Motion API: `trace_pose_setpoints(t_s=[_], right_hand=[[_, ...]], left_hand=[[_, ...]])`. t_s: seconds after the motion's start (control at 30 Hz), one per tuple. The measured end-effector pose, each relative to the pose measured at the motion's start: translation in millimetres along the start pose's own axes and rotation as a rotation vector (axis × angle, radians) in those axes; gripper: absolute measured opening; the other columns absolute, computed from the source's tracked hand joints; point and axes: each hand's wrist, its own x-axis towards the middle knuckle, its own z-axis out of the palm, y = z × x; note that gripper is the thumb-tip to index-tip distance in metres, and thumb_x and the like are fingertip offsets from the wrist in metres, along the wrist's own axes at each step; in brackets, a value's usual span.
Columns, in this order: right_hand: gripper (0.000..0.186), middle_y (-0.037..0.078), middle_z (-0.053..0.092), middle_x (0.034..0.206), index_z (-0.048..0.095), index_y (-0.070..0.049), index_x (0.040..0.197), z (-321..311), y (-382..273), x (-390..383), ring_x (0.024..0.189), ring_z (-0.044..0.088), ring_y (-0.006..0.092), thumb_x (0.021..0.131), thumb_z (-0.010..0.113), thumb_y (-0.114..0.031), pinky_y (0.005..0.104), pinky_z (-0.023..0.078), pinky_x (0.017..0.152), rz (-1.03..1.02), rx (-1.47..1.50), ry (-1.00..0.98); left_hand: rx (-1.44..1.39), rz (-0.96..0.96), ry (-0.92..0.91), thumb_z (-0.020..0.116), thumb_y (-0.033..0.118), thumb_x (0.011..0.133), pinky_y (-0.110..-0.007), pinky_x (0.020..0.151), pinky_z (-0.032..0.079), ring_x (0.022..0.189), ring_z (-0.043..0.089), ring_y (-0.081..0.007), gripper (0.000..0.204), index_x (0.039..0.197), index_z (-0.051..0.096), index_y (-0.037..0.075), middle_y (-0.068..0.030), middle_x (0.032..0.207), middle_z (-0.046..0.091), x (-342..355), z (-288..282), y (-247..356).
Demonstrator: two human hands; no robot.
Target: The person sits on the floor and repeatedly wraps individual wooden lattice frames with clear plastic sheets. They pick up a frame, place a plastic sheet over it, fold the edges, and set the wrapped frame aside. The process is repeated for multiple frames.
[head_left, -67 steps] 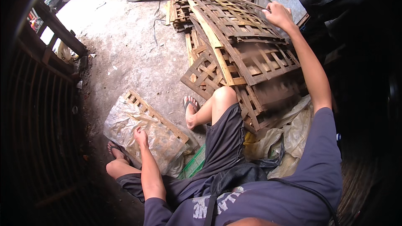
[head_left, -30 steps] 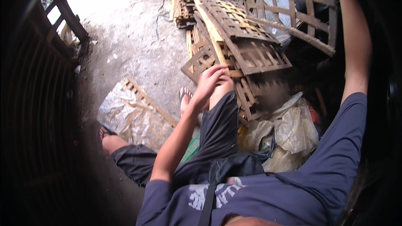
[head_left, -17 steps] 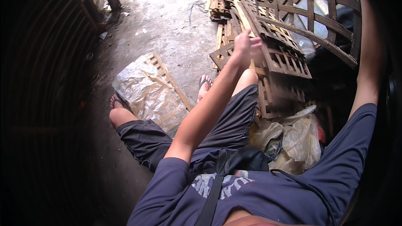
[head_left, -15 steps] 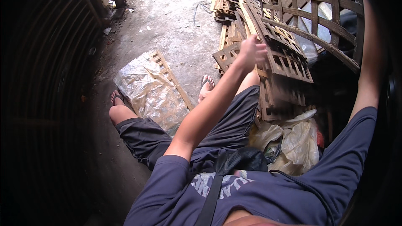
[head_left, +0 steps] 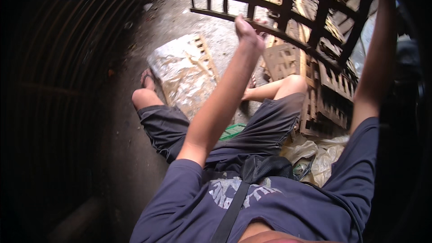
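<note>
A dark woven slatted panel [head_left: 323, 15] is raised across the upper right. My left hand [head_left: 249, 33] is closed on its lower bar, near the middle of that edge. My right arm reaches up along the panel's right side to the top rim of the picture, where the hand is out of sight. Below, between my legs, a crumpled clear plastic sheet [head_left: 175, 72] lies over a light slatted board [head_left: 204, 54].
A pile of slatted wooden panels [head_left: 331, 84] stands on the right, with crumpled plastic bags [head_left: 321, 157] below it. A green plastic object [head_left: 232, 131] shows between my legs. A dark ribbed structure curves along the left. Pale gritty floor [head_left: 180, 20] shows ahead.
The raised panel has swung left and now spans the top middle. My left hand has risen from over the pile and taken hold of its lower bar.
</note>
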Motion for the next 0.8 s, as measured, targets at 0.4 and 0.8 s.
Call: trace_pose_setpoints(t_s=[0.4,0.8], right_hand=[[0.037,0.006,0.055,0.066,0.057,0.000,0.083,187.8,-46.3,-412.1,0.056,0.048,0.0127,0.091,0.040,-0.032,0.0305,0.039,0.049,1.080,0.676,-1.069],[0.078,0.022,0.046,0.100,0.032,0.005,0.106,204.7,-127.5,-523.8,0.091,0.048,0.0306,0.081,0.040,-0.069,0.0395,0.037,0.079,1.288,0.554,-2.048]], left_hand=[[0.955,0.787,0.969,0.051,0.031,0.073,-0.035,0.078,0.038,0.086,0.048,-0.0217,0.030,0.086,0.056,0.004,-0.0086,0.090,0.055,27.1,-245.6,215.6],[1.427,0.766,1.383,0.045,0.040,0.076,-0.041,0.069,0.045,0.068,0.062,-0.0328,0.048,0.072,0.067,-0.003,-0.0213,0.069,0.063,44.0,-358.5,203.6]])
